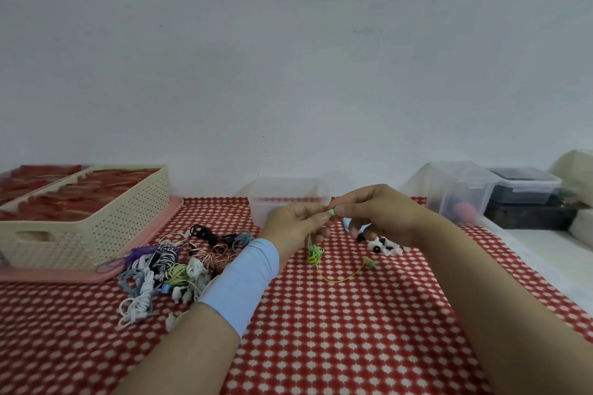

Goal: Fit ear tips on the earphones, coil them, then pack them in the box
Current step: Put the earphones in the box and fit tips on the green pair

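A cream basket (96,224) stands at the far left on a pink tray (80,274). It is full of red packets (80,196) (their print is too blurred to read), and the frame edge cuts off its left end. Just right of it, on the red-and-white checked table (321,346), lies a heap of coiled earphones (167,266) in white, black, grey, purple, pink and yellow-green. The left forearm, with a pale blue sleeve (244,282) at the wrist, hides the heap's right edge.

The left hand (295,224) is raised above the table. Its grip is closed, with thumb and forefinger pinching the green earphones (316,255) just below one earbud (332,212). From there the thin cord hangs down into a small bright green tangle. It then runs on as a yellowish loop across the cloth to the second earbud (370,263), which lies on the table. The right hand (378,212) meets the left one, its thumb and forefinger tightly pinching the raised earbud. The fingertips cover so much of it that I cannot tell whether an ear tip is on it.

Behind the hands stands a clear box (272,199), partly hidden by them. Under the right hand lies a small scatter of white and black ear tips (386,248), some covered by the fingers. Further right stand a clear tub (462,192) with blurred coloured contents and a dark lidded container (526,186).
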`<state>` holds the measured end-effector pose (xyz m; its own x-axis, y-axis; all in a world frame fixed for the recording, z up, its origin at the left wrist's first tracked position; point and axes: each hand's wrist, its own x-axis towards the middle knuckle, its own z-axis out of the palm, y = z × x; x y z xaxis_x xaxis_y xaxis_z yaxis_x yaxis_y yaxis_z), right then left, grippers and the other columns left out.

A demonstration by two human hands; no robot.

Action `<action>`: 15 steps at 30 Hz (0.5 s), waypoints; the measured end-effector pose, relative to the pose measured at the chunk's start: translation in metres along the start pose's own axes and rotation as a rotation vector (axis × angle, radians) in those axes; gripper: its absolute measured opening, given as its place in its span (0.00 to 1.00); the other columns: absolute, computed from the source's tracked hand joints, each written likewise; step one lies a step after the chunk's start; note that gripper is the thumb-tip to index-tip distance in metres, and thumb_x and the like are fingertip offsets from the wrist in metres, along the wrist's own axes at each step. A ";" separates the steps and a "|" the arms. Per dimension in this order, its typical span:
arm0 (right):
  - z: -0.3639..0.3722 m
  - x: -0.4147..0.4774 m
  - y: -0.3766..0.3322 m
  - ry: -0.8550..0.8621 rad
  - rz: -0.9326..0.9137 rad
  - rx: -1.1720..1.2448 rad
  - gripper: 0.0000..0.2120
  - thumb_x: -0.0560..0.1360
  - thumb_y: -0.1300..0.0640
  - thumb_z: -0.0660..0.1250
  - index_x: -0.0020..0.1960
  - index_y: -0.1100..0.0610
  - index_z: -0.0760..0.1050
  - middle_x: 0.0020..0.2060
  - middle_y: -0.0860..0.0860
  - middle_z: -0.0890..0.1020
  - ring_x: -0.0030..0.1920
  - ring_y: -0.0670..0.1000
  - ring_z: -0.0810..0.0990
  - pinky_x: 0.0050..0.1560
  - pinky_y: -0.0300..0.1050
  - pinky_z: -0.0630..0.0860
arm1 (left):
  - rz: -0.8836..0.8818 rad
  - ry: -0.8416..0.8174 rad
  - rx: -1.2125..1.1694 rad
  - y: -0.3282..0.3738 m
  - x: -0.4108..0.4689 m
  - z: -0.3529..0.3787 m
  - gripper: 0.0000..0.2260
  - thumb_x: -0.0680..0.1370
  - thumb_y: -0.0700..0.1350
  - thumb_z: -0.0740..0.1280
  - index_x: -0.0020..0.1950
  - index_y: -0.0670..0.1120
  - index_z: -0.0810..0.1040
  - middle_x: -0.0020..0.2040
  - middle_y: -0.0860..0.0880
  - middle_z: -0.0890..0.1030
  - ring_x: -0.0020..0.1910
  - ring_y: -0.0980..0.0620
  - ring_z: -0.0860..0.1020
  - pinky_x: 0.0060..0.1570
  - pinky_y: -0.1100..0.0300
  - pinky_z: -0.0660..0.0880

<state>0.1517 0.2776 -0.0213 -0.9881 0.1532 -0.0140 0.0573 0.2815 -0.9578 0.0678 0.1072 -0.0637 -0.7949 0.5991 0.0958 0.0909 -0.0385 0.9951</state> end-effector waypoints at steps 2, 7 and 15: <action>0.001 0.001 0.000 0.014 0.001 -0.001 0.06 0.78 0.61 0.71 0.52 0.60 0.86 0.40 0.53 0.87 0.33 0.51 0.80 0.28 0.39 0.72 | 0.019 0.007 0.033 -0.002 0.000 -0.001 0.08 0.78 0.37 0.68 0.56 0.42 0.83 0.46 0.44 0.86 0.40 0.53 0.82 0.45 0.61 0.79; 0.000 0.003 0.002 0.005 0.047 0.028 0.05 0.76 0.61 0.73 0.50 0.58 0.87 0.47 0.58 0.87 0.34 0.50 0.81 0.33 0.43 0.74 | 0.061 0.037 0.080 -0.003 -0.001 -0.001 0.08 0.77 0.37 0.69 0.54 0.41 0.84 0.39 0.48 0.85 0.37 0.56 0.81 0.42 0.66 0.78; -0.003 0.005 0.000 -0.013 0.085 0.102 0.05 0.76 0.63 0.72 0.49 0.60 0.86 0.40 0.54 0.86 0.35 0.49 0.82 0.31 0.40 0.78 | 0.098 0.091 0.068 -0.002 -0.002 0.005 0.08 0.77 0.37 0.69 0.54 0.44 0.84 0.42 0.47 0.86 0.38 0.56 0.82 0.44 0.64 0.80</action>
<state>0.1475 0.2814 -0.0208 -0.9821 0.1598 -0.0993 0.1265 0.1702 -0.9772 0.0721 0.1105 -0.0661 -0.8310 0.5201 0.1975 0.2090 -0.0371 0.9772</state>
